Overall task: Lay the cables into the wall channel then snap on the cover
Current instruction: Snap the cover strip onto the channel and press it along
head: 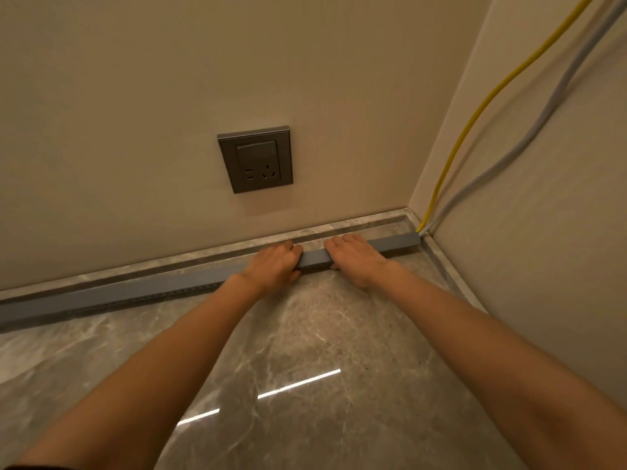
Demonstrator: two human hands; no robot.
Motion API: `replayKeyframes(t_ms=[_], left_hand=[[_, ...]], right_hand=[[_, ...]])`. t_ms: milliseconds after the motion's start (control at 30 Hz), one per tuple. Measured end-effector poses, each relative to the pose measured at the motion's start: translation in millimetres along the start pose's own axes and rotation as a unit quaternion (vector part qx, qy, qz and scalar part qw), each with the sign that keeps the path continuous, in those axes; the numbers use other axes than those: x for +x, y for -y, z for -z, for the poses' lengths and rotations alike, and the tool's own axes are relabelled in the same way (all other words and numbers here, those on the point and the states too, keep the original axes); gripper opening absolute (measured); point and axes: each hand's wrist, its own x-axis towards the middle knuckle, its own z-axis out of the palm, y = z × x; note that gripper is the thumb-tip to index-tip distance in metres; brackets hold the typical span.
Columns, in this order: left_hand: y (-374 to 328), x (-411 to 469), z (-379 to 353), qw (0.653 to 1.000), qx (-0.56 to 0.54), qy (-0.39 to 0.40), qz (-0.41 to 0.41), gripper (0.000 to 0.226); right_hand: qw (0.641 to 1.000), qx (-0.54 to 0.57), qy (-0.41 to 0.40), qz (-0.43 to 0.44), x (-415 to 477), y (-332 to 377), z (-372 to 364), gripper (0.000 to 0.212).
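A long grey cable channel [135,293] with its cover on lies along the foot of the wall on the marble floor. It runs from the left edge to the right corner. My left hand [274,262] grips it from above, fingers curled over the top. My right hand [356,257] rests flat on it just to the right, with a short stretch of channel showing between the hands. A yellow cable [475,113] and a grey cable [543,110] come down the right wall and enter the channel's end [419,237] in the corner.
A grey wall socket [256,159] sits on the wall above my hands. A marble skirting strip [356,223] runs behind the channel. The right wall [543,249] meets the back wall at the corner. Glossy marble floor [305,351] lies beneath my forearms.
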Motion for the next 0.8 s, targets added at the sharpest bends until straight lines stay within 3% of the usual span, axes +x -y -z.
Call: replayKeyframes(t_ms=[100, 233, 333, 467, 633, 800], left_hand=[[11.9, -7.4, -0.1, 0.992, -0.121, -0.016, 0.04, 0.036], [37.1, -15.1, 8.4, 0.96, -0.262, 0.041, 0.093, 0.035], [43.7, -19.5, 5.4, 0.967, -0.229, 0.074, 0.082, 0.039], [44.0, -27.1, -5.6, 0.976, -0.208, 0.054, 0.045, 0.041], [66.6, -35.5, -1.4, 0.958, -0.251, 0.122, 0.062, 0.038], [70.7, -46.9, -5.3, 0.983, -0.164, 0.035, 0.071, 0.034]], right_hand=[[0.999, 0.027, 0.029, -0.025, -0.3, 1.4, 3.7, 0.036], [0.989, 0.072, 0.097, -0.082, 6.0, 13.2, 15.8, 0.047], [0.985, 0.123, 0.103, -0.071, 17.9, 36.5, 19.4, 0.049], [0.972, 0.21, 0.102, -0.023, 25.6, 61.0, 20.7, 0.044], [0.973, 0.203, 0.107, -0.037, 23.5, 64.3, 20.6, 0.041], [0.985, 0.151, 0.065, -0.049, 24.8, 71.7, 20.8, 0.037]])
